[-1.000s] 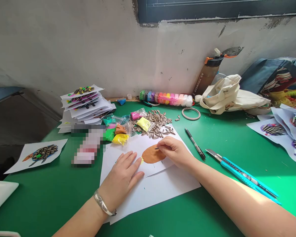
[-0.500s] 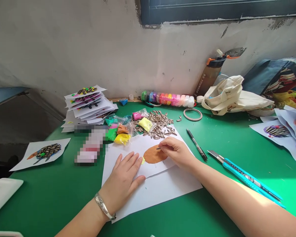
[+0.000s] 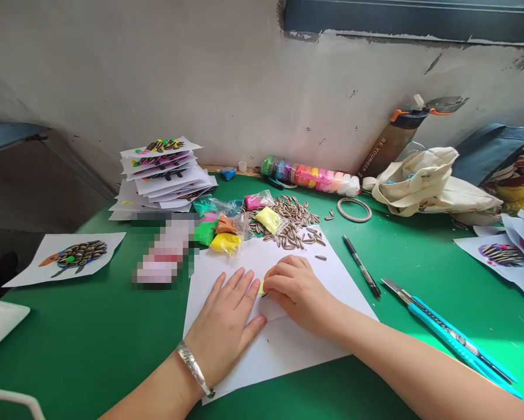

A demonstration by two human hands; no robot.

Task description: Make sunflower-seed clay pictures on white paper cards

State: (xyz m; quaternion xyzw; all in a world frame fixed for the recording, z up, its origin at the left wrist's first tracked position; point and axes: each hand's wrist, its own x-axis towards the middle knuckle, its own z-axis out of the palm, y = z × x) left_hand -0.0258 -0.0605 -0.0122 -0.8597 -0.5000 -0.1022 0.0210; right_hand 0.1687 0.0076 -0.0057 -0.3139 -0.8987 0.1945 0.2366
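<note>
My left hand [image 3: 226, 315] lies flat on the white paper [image 3: 301, 351], fingers stretched out. Beside its fingertips my right hand [image 3: 300, 294] is closed in a pinch on a sunflower seed [image 3: 264, 294], of which only a dark tip shows. That tip is just below a small yellow patch of clay [image 3: 261, 286]. Most of the flat orange clay oval [image 3: 268, 272] is hidden under my right hand. Behind the hands lies a pile of sunflower seeds [image 3: 294, 217], with a stray seed [image 3: 320, 257] on the paper.
Bags of coloured clay, including a yellow one [image 3: 225, 244], sit left of the seeds. To the right lie a black pen [image 3: 360, 265] and a blue utility knife [image 3: 452, 335], blade exposed. A seed-bird picture [image 3: 80, 256] and a paper stack [image 3: 161, 184] are at left.
My right hand has moved left and toward me, from the orange oval's upper part to its lower left edge with the seed. My left hand stays flat. The camera view has shifted slightly.
</note>
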